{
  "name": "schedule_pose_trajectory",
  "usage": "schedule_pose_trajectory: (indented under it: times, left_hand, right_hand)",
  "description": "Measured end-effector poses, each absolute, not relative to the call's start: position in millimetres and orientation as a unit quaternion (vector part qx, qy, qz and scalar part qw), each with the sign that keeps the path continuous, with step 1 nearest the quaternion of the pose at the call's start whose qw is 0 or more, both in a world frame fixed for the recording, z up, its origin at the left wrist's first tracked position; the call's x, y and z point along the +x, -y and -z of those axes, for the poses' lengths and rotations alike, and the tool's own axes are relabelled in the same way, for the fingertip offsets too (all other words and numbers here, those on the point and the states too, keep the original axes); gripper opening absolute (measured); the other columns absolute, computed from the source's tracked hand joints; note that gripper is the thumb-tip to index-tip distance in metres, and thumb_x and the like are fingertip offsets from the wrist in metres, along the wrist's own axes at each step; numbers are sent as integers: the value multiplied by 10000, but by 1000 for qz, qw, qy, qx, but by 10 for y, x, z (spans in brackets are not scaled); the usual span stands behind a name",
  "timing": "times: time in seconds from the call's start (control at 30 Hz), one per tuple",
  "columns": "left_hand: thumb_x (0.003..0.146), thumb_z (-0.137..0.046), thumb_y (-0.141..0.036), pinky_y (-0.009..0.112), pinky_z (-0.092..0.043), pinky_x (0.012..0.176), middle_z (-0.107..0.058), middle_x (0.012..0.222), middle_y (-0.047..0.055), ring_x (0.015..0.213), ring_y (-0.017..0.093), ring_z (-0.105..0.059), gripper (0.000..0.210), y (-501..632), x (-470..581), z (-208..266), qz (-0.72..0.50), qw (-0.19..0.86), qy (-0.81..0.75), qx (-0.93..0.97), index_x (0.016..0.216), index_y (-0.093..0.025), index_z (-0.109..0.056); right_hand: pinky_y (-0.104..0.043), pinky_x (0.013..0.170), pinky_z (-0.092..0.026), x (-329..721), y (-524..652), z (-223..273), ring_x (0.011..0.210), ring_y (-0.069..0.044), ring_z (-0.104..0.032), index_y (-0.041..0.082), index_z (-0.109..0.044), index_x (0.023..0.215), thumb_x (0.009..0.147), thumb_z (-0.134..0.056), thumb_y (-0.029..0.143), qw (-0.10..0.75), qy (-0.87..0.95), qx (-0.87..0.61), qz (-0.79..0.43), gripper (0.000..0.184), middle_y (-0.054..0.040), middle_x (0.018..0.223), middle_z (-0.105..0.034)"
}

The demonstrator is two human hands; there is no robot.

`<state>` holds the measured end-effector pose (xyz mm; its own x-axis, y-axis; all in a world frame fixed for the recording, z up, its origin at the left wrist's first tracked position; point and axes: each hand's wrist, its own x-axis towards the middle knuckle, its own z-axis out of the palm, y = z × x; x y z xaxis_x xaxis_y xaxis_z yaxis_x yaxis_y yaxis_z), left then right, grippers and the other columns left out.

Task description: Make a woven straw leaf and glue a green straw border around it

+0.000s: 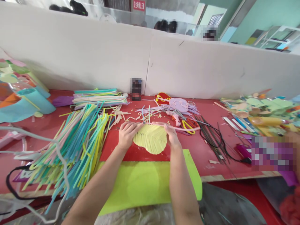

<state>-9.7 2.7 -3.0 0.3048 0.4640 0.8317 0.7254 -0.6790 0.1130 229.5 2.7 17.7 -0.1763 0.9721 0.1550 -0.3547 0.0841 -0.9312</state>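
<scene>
A pale yellow leaf-shaped piece, made of slanted strips laid side by side, is held between my two hands above the red table. My left hand grips its upper left edge, with fingertips at the top. My right hand grips the right edge, its thumb partly hidden. A thin pink strip runs along the top of the piece and sticks out to the right past my right hand. Beneath my forearms lies a bright lime-green sheet.
Bundles of coloured fuzzy stems fill the left side. Beyond my hands are a lilac oval piece, a pink glue gun and short cut-offs. Dark stems and a black cable lie right. A white partition stands behind; another person's arm shows far right.
</scene>
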Motion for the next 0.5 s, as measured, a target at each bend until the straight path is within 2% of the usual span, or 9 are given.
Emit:
schedule_pose_trajectory:
  times: [0.27, 0.5]
  left_hand:
    - [989, -438, -185, 371, -399, 963, -722, 1095, 43, 1022, 175, -640, 385, -26, -99, 46, 475, 96, 384, -786, 1332, -290, -577]
    - [975, -458, -161, 372, -393, 938, -724, 1062, 42, 975, 175, -637, 384, -43, -80, 69, 493, 88, 370, -783, 1311, -287, -592]
  right_hand:
    - [-456, 917, -536, 2181, -3, -229, 1134, -303, -645, 252, -717, 1011, 803, -586, 670, 588, 447, -331, -587, 485, -66, 1018, -756]
    - [-421, 859, -553, 2106, -6, -246, 1069, -284, -676, 243, -684, 1073, 836, -531, 678, 596, 421, -330, -599, 519, -58, 994, -758]
